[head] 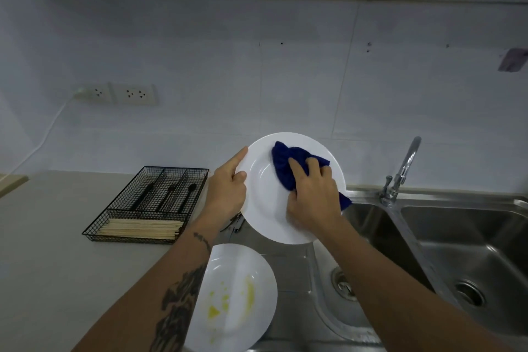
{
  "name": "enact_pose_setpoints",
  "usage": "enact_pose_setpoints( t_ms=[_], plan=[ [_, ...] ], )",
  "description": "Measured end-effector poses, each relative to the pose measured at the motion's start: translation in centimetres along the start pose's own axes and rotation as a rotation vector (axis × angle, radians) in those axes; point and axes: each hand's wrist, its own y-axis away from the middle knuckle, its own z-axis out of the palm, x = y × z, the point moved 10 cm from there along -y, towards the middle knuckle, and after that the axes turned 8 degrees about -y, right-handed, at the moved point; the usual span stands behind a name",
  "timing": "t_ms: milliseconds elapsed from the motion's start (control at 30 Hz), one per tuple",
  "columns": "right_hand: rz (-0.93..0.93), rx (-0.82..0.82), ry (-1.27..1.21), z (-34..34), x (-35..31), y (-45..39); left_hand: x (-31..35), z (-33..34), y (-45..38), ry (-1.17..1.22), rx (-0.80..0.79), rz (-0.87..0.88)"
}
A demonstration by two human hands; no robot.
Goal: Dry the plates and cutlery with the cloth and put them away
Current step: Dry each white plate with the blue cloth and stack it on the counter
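Observation:
My left hand (pixel 227 190) grips the left rim of a white plate (pixel 267 208), holding it tilted up above the sink's edge. My right hand (pixel 313 197) presses a dark blue cloth (pixel 284 164) against the plate's face; a corner of the cloth hangs out past the plate's right rim. A second white plate (pixel 243 294) lies flat below, partly under my left forearm, with yellow smears on it. Black cutlery (pixel 168 194) lies in the black wire tray (pixel 114 233) on the counter to the left.
Wooden chopsticks (pixel 140 227) fill the tray's front compartment. A steel double sink (pixel 471 251) with a tap (pixel 403 171) is on the right. Wall sockets (pixel 137 93) with a white cable sit at the back left. Grey counter (pixel 48 251) stretches left.

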Motion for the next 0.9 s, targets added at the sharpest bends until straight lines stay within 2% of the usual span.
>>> enact_pose_setpoints(
  t_ms=[100, 233, 300, 367, 533, 600, 767, 900],
  plan=[
    [-0.094, -0.027, -0.051, 0.6, -2.3, 0.1, 0.7, 1.1, 0.1, -0.003, -0.051, 0.021],
    [-0.286, -0.102, -0.097, 1.7, -4.9, 3.6, 0.1, -0.2, -0.4, 0.021, -0.009, 0.012],
    [-0.316, -0.135, -0.116, 1.7, -4.7, 4.7, -0.1, -0.8, -0.2, 0.014, 0.003, 0.028],
    [-0.283, -0.096, -0.085, 0.8, -3.5, 4.2, -0.3, -1.3, 0.1, 0.014, 0.021, 0.028],
    [-0.042, 0.035, 0.006, -2.1, -0.1, 0.2, 0.5, -1.2, 0.4, 0.003, 0.037, 0.055],
    [-0.033, 0.045, -0.015, -2.3, -0.8, -0.7, 1.2, -0.6, 0.4, -0.003, 0.027, 0.059],
    [-0.235, -0.018, -0.103, -0.4, -5.1, 1.3, 2.2, -0.1, 0.0, -0.006, 0.003, 0.095],
    [-0.358, -0.144, -0.090, 1.5, -4.9, 4.8, 0.6, -1.8, -0.3, -0.024, 0.034, 0.082]
  ],
)
